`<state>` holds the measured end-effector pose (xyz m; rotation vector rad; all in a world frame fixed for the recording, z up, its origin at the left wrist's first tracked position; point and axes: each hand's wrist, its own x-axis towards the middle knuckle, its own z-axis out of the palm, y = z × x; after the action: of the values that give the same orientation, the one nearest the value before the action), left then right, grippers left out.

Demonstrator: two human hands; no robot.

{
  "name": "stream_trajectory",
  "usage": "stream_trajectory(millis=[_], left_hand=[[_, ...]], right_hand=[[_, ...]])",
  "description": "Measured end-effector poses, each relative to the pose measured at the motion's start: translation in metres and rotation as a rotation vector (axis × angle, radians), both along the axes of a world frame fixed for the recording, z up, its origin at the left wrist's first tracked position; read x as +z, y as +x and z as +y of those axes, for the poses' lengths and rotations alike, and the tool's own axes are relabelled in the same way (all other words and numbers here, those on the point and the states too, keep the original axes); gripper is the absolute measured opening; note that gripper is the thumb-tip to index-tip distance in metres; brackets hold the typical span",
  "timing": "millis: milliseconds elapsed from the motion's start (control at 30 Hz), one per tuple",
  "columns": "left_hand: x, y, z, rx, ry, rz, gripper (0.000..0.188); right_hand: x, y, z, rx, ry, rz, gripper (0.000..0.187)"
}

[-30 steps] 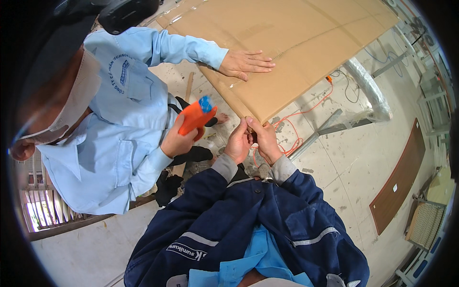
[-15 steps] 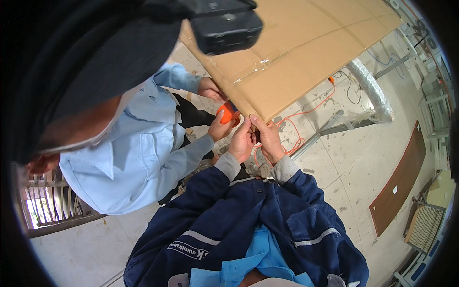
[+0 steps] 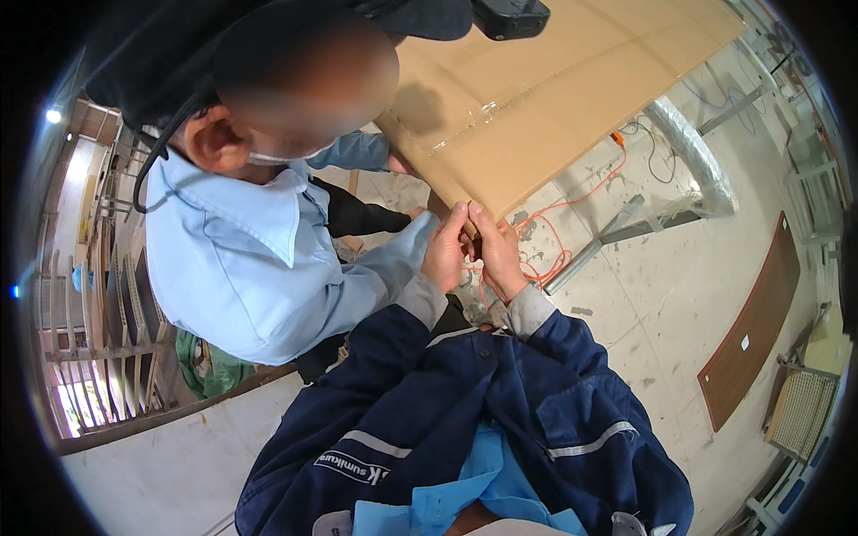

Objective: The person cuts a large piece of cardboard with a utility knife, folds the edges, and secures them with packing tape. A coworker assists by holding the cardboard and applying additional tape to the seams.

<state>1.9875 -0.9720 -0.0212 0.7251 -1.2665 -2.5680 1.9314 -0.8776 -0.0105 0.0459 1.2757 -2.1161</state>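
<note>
A large flat cardboard panel [image 3: 572, 103], with clear tape across it, reaches from the centre toward the upper right. My left hand [image 3: 443, 255] is closed on the near corner of the panel, its thumb on top. Right beside it, my right hand [image 3: 501, 257] pinches the same corner, thumbs almost touching. The fingertips under the panel's edge are partly hidden. A co-worker in a light blue shirt [image 3: 241, 259] leans in at my left, one hand [image 3: 399, 162] at the panel's left edge. The co-worker's other hand is hidden behind my left hand.
An orange cable [image 3: 561, 259] lies coiled on the floor beyond my right hand. Past it stands a metal frame with a plastic-wrapped leg [image 3: 693, 161]. A brown board [image 3: 755, 326] lies to the right. At the left are a slatted rack [image 3: 98, 355] and a green bag [image 3: 210, 366].
The co-worker's head has moved right and farther away, over the panel's left edge. The orange tool in the co-worker's hand has gone out of sight. My hands stay at the corner.
</note>
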Motion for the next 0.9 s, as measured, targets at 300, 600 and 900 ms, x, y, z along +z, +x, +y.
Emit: stream_trajectory(millis=[300, 600, 900], left_hand=[[-0.011, -0.009, -0.006, 0.001, -0.025, 0.024, 0.033], [0.008, -0.001, -0.004, -0.063, -0.145, -0.105, 0.051], [0.059, -0.004, -0.04, -0.534, -0.491, -0.449, 0.073]], right_hand=[[0.0, -0.005, 0.022, 0.061, 0.158, 0.053, 0.05], [-0.013, -0.004, 0.013, -0.009, 0.199, 0.141, 0.047], [-0.082, -0.001, 0.029, -0.082, 0.229, 0.337, 0.039]])
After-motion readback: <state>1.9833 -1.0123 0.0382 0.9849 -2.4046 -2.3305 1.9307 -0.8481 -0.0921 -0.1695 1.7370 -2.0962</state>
